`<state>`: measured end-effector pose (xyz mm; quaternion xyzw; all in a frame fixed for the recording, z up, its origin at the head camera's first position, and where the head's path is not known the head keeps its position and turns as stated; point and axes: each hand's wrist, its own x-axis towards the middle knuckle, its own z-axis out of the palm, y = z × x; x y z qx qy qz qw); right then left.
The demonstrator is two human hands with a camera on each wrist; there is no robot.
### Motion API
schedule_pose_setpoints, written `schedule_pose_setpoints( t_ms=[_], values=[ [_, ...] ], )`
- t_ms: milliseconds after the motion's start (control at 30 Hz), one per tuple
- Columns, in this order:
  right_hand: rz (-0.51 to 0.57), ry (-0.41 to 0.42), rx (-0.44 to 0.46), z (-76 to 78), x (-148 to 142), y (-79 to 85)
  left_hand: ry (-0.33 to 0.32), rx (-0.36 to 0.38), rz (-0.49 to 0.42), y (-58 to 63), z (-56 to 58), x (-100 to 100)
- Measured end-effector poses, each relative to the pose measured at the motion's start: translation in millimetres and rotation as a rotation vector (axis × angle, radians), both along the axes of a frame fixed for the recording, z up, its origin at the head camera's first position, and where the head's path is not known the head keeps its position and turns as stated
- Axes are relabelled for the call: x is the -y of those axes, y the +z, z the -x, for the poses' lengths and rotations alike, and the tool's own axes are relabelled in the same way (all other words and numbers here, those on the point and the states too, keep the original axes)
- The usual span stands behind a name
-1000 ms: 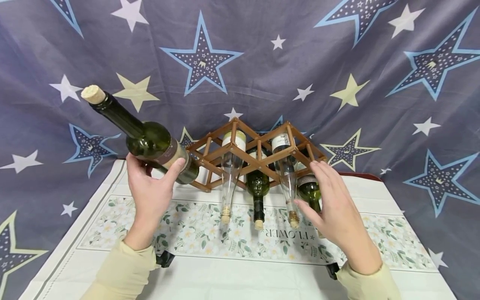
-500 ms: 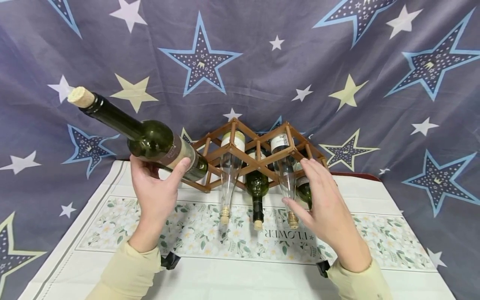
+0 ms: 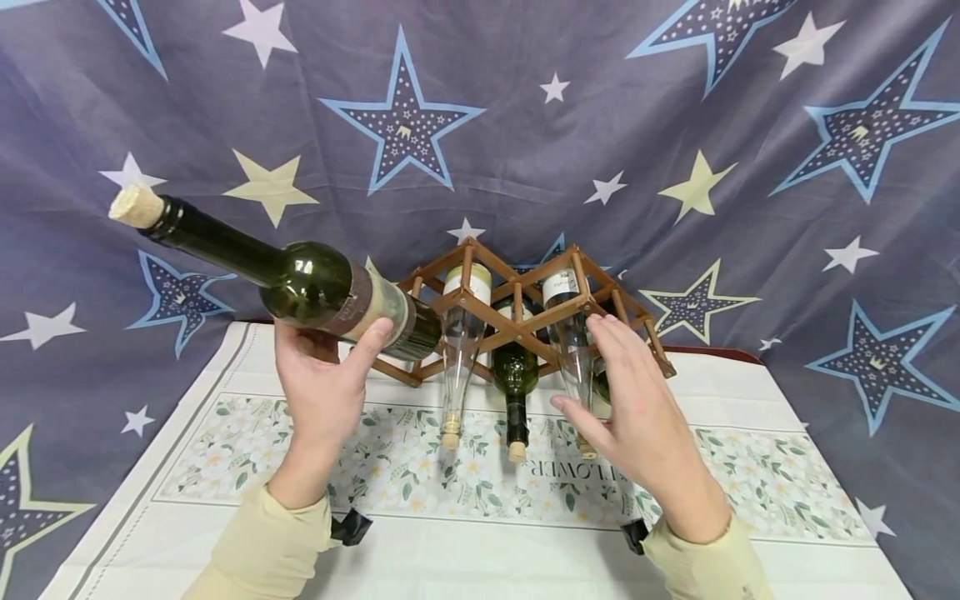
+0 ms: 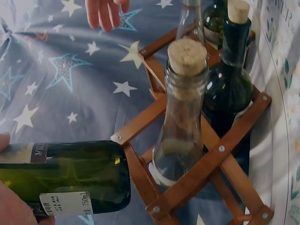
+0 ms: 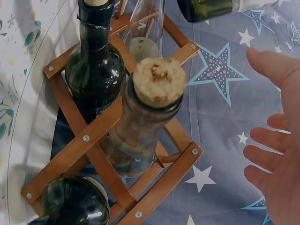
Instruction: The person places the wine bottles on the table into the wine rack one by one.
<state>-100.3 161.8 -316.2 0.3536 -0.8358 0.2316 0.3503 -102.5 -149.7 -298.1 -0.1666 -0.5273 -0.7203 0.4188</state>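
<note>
My left hand (image 3: 322,408) grips a corked green wine bottle (image 3: 311,283) by its body, thumb along the label. The bottle leans, neck up to the left, its base in front of the left end of a wooden wine rack (image 3: 517,332). In the left wrist view the base of this wine bottle (image 4: 89,176) is apart from the rack's bars. My right hand (image 3: 645,417), fingers extended, is at the rack's right side, holding nothing. In the right wrist view the right hand (image 5: 276,136) is apart from the bottles.
The rack holds a clear corked bottle (image 3: 462,350), a dark green bottle (image 3: 515,371) and another clear bottle (image 3: 573,354), necks toward me. A further green bottle is mostly hidden behind my right hand. A floral-printed white cloth (image 3: 420,467) covers the table; a starry curtain (image 3: 510,150) hangs behind.
The left hand has shifted slightly right with the green wine bottle, which now lies closer to horizontal. My right hand has moved left, covering more of the green bottle at the right.
</note>
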Motion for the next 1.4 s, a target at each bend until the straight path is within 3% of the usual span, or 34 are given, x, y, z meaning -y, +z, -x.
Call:
schedule_pose_setpoints(
  t_ms=[200, 467, 800, 1200, 1400],
  values=[
    [0.003, 0.022, -0.004, 0.1, 4, 1.6, -0.029, 0.058, -0.018, -9.2, 4.7, -2],
    [0.004, 0.014, 0.005, -1.7, 8, 1.4, -0.053, 0.114, 0.002, -12.1, 3.7, -10],
    [0.005, 0.04, -0.006, -1.7, 14, 0.2, -0.164, 0.165, -0.043, -14.0, 0.2, -22],
    [-0.002, 0.06, -0.021, -3.0, 24, -0.1, -0.246, 0.193, -0.042, -18.3, -5.3, -34],
    [-0.022, 0.056, 0.0, -5.3, 29, -1.6, -0.316, 0.152, -0.045, -18.8, -7.1, -42]
  ],
)
